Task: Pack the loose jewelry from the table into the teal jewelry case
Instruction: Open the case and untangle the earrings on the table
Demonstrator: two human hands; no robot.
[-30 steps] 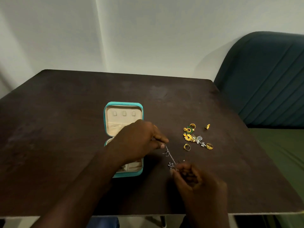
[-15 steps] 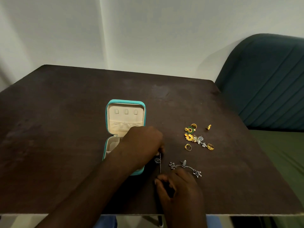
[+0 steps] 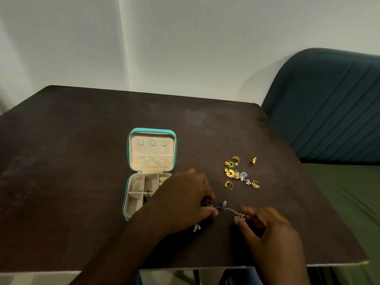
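The teal jewelry case (image 3: 129, 153) lies open on the dark table, cream lid up and compartments toward me, with a small dark piece in one compartment. A silver charm chain (image 3: 226, 208) stretches across the table between my hands. My left hand (image 3: 185, 200) pinches its left end, and a charm cluster (image 3: 196, 227) shows below that hand. My right hand (image 3: 271, 233) pinches the right end between thumb and forefinger. Loose gold rings, sunflower earrings and silver flower pieces (image 3: 236, 173) lie to the right of the case.
The brown table (image 3: 82, 140) ends at a pale front edge just below my arms. A dark teal padded chair (image 3: 329, 110) stands at the right, with a green surface (image 3: 349, 202) beside the table.
The chain came down from being held taut in the air and now lies along the table. My left hand slid off the case toward the right, and my right hand moved right.
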